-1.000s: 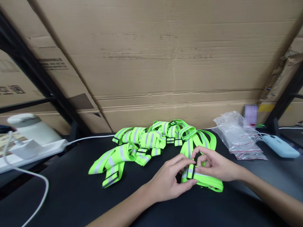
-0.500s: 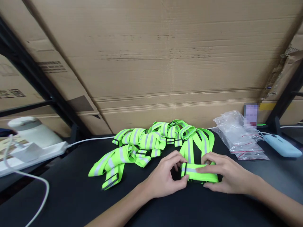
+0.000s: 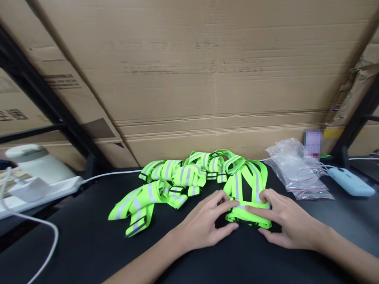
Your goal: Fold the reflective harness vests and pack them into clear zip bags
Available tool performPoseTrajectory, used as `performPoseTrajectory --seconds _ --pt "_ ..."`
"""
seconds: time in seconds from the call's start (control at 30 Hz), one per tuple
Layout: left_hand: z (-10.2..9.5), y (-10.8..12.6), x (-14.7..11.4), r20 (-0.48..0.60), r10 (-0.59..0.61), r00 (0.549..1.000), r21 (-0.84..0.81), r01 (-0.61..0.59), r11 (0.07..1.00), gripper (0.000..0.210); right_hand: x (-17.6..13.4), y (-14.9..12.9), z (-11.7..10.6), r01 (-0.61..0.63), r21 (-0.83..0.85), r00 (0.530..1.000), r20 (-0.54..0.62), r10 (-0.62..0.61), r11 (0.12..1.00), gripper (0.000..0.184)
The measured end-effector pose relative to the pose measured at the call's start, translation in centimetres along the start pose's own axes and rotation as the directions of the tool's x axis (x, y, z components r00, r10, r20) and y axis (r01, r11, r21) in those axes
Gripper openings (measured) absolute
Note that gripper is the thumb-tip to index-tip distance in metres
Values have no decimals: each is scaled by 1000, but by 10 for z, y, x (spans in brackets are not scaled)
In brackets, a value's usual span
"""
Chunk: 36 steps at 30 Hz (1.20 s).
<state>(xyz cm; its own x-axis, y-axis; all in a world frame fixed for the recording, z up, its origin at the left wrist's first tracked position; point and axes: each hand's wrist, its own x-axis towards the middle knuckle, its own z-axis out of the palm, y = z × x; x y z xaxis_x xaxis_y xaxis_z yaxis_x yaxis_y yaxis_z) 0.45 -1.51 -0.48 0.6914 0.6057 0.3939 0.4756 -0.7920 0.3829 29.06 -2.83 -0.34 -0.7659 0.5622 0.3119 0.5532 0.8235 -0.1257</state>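
Note:
A lime-yellow reflective strap (image 3: 250, 220) with a silver stripe lies folded into a flat bundle on the black table. My left hand (image 3: 209, 219) grips its left end, thumb at the lower corner and forefinger on top. At the right end, my right hand (image 3: 286, 221) has its forefinger over the top face and its thumb by the lower edge. From the bundle's far side, unfolded lengths of strap (image 3: 237, 185) run back toward the cardboard. Several more strap bundles (image 3: 189, 175) with black buckles lie behind and to the left.
Cardboard (image 3: 219, 79) stands along the table's back. Clear plastic bags (image 3: 299, 169) and a light-blue device (image 3: 351, 182) lie at the right. On the left are a white power strip (image 3: 62, 189), a pale bottle (image 3: 41, 163) and a white cable (image 3: 55, 244).
The strap's near bundle has tilted, so its layered edge now shows and the black buckle at its left end is no longer visible. My left forefinger has moved onto its top.

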Motion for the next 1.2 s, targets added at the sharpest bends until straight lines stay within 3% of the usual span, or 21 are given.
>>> performPoseTrajectory --seconds 0.07,0.3,0.47,0.73,0.87,1.0,1.2 --pt "0 -3 -1 25 27 999 22 -28 999 51 -2 4 2 11 21 1000 -3 -11 1000 55" --pt "7 -8 -2 16 73 997 223 -75 972 49 -10 15 5 27 36 998 -55 -25 999 35" --pt "9 -7 3 2 130 992 338 -123 933 37 -9 11 7 13 31 997 -70 -11 999 44" --pt "3 -9 7 41 137 990 298 -143 944 34 -9 13 6 25 9 996 -84 -25 1000 35" --pt "3 -8 10 61 214 975 272 -223 936 44 -8 14 5 56 -31 995 -76 -58 998 31" --pt "8 -11 15 103 284 953 333 -302 893 39 -7 14 2 68 -43 996 -50 -71 997 32" --pt "16 -10 22 -14 405 914 440 -358 823 29 -9 13 1 31 -59 997 -76 -35 998 40"
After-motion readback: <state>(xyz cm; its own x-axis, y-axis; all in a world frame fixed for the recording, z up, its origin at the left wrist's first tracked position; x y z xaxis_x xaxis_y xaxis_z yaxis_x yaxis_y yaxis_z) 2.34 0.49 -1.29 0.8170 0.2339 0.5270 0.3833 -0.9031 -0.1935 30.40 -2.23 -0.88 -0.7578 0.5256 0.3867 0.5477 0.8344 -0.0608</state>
